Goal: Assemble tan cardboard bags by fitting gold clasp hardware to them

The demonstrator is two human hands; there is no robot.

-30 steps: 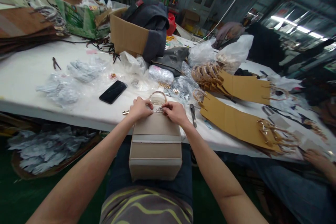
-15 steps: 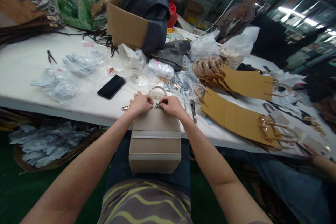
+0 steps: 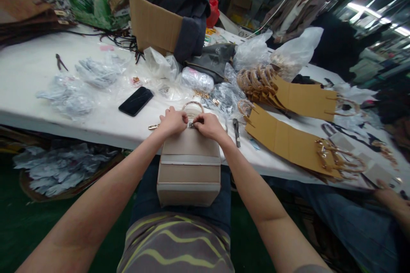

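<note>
A beige handbag (image 3: 189, 174) rests on my lap and leans against the table edge, its round handle (image 3: 193, 103) wrapped in clear film pointing away from me. At its top, my left hand (image 3: 174, 122) is closed, fingers bent on the bag's left upper edge. My right hand (image 3: 209, 126) pinches a small dark metal fitting (image 3: 191, 125) at the middle of that edge. Fingers partly hide the fitting. Just left of my left hand lies a metal-tipped tool (image 3: 153, 127).
Around the bag are a black phone (image 3: 136, 101), a dark-handled tool (image 3: 236, 132), pincers (image 3: 60, 62) and plastic-wrapped packets (image 3: 68, 96). Tan bag panels with handles (image 3: 285, 140) lie to the right. A cardboard box (image 3: 155, 23) stands behind. A co-worker's hand (image 3: 386, 194) is at the far right.
My view has shifted slightly. The right fingers have moved a little over the metal fitting; the left hand stays on the bag. The standing person at the back shows more fully.
</note>
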